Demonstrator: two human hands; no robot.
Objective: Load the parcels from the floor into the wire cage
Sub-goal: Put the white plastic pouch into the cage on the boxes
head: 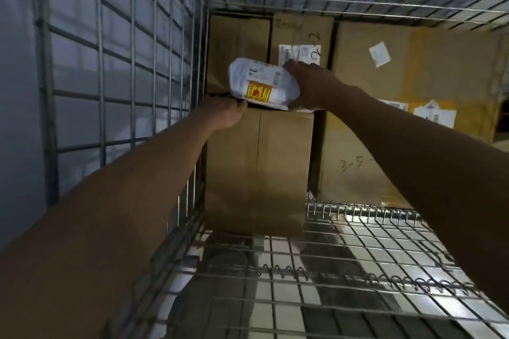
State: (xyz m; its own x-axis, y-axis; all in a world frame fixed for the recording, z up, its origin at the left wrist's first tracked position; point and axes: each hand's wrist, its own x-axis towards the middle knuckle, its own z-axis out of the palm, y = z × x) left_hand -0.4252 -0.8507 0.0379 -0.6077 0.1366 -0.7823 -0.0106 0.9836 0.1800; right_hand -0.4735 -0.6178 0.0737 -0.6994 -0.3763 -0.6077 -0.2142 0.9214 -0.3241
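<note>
Deep in the cage [121, 69], my left hand [224, 114] steadied the box [259, 168] top, fingers curled at its edge, while my right hand [309, 85] gripped the white parcel [261, 85], settling it flat there.

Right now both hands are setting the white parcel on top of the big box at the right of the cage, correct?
Not quite. In the head view the left hand and right hand set the white parcel on the narrow box by the cage's left wall, not the big box at the right.
</note>
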